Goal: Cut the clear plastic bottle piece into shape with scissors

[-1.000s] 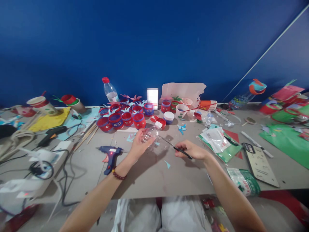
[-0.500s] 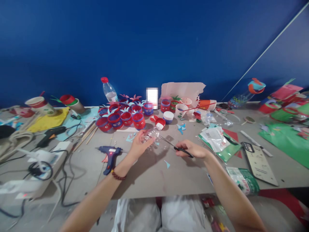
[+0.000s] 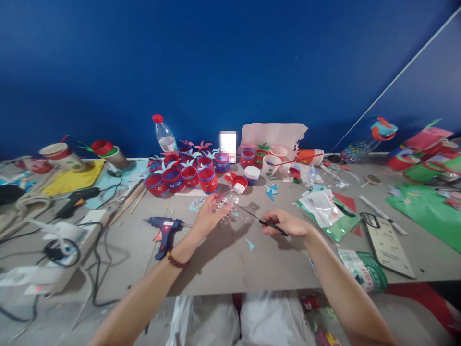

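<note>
My left hand [image 3: 212, 214] is wrapped round a clear plastic bottle piece [image 3: 231, 198], held above the middle of the table. In my right hand [image 3: 281, 223] are scissors with black handles [image 3: 274, 227]; their long blades point left and reach the clear plastic. Whether the blades are closed on it I cannot tell. Just behind the plastic sits a red cup [image 3: 239, 183]. A white and blue cup [image 3: 251, 175] stands behind it to the right.
Several red and blue cups with eyes [image 3: 208, 180] stand behind my left hand. A blue glue gun [image 3: 164, 233] lies left of my forearm. Right of my hands are a green packet [image 3: 336, 226] and a phone [image 3: 387, 246]. A power strip [image 3: 77, 250] with cables is at the left.
</note>
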Demonstrator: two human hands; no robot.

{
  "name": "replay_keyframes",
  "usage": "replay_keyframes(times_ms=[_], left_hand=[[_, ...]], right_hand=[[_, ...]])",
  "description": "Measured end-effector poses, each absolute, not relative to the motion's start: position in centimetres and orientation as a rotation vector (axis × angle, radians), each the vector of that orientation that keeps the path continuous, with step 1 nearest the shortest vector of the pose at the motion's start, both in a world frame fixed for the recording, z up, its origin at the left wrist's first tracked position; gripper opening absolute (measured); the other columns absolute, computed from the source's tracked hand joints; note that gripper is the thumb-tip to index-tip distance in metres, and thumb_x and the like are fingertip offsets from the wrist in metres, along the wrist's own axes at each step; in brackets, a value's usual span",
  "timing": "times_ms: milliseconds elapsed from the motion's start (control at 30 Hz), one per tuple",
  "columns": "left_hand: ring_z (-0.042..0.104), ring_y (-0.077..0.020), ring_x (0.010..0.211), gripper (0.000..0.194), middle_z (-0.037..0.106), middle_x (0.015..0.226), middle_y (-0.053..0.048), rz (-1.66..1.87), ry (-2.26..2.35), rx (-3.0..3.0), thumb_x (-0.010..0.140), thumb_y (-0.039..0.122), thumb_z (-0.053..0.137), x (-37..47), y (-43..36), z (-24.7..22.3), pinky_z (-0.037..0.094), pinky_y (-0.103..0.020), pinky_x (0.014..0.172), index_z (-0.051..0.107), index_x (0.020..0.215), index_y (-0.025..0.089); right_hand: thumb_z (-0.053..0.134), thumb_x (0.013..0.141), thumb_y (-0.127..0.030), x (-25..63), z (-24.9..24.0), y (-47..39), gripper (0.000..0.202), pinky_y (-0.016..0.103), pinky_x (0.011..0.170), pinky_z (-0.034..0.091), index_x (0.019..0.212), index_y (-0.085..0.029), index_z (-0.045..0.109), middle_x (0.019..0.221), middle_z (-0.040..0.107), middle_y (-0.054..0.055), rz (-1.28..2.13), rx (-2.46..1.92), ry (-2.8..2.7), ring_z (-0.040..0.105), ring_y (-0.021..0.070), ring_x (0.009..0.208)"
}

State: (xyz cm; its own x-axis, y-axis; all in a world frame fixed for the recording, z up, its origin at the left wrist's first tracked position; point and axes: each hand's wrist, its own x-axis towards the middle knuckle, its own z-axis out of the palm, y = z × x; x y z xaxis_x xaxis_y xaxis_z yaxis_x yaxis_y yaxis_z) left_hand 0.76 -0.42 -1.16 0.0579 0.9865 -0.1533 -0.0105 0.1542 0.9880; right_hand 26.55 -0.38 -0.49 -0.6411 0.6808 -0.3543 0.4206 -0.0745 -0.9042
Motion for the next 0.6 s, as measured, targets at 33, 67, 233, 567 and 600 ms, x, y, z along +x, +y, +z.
replay_keyframes(times_ms=[33, 67, 233, 567, 600], left_hand=[[0.062, -0.0134, 0.067, 0.048, 0.066, 0.088, -0.003, 1.063, 1.223, 1.113, 0.063, 0.043, 0.080, 0.77, -0.41, -1.19, 0.049, -0.023, 0.052, 0.056, 0.097, 0.018], [0.062, -0.0135, 0.067, 0.048, 0.066, 0.088, -0.003, 1.067, 1.218, 1.116, 0.064, 0.043, 0.079, 0.78, -0.40, -1.24, 0.049, -0.023, 0.052, 0.056, 0.097, 0.018], [0.062, -0.0136, 0.070, 0.043, 0.066, 0.091, -0.004, 1.098, 1.207, 1.147, 0.067, 0.041, 0.078, 0.79, -0.37, -1.69, 0.050, -0.023, 0.053, 0.055, 0.096, 0.019], [0.061, -0.0126, 0.067, 0.045, 0.064, 0.092, -0.002, 1.169, 1.198, 1.179, 0.069, 0.043, 0.077, 1.20, -0.93, -1.95, 0.051, -0.025, 0.057, 0.052, 0.099, 0.020], [0.061, -0.0124, 0.067, 0.045, 0.063, 0.091, -0.002, 1.182, 1.203, 1.174, 0.069, 0.043, 0.077, 1.28, -0.93, -1.98, 0.051, -0.025, 0.056, 0.052, 0.099, 0.020]], right_hand=[[0.068, 0.070, -0.065, 26.46, -0.39, -0.42, 0.052, 0.023, 0.049, 0.021, 0.063, -0.017, 0.048, 0.056, 0.035, -0.006, 1.780, -1.212, -1.983, 0.030, 0.0071, 0.053], [0.068, 0.070, -0.065, 26.38, -0.30, -0.45, 0.052, 0.023, 0.049, 0.021, 0.063, -0.017, 0.048, 0.056, 0.035, -0.006, 1.769, -1.218, -1.988, 0.030, 0.0070, 0.053], [0.069, 0.068, -0.064, 26.16, -0.06, -0.58, 0.052, 0.023, 0.048, 0.019, 0.061, -0.018, 0.045, 0.053, 0.034, -0.007, 1.724, -1.266, -1.979, 0.028, 0.0065, 0.051], [0.069, 0.066, -0.065, 25.70, 0.26, -1.01, 0.054, 0.023, 0.048, 0.017, 0.060, -0.018, 0.043, 0.052, 0.034, -0.008, 1.734, -1.319, -1.887, 0.027, 0.0055, 0.050], [0.070, 0.066, -0.065, 25.62, 0.29, -1.04, 0.054, 0.023, 0.048, 0.018, 0.060, -0.018, 0.043, 0.052, 0.034, -0.008, 1.733, -1.324, -1.881, 0.027, 0.0056, 0.050]])
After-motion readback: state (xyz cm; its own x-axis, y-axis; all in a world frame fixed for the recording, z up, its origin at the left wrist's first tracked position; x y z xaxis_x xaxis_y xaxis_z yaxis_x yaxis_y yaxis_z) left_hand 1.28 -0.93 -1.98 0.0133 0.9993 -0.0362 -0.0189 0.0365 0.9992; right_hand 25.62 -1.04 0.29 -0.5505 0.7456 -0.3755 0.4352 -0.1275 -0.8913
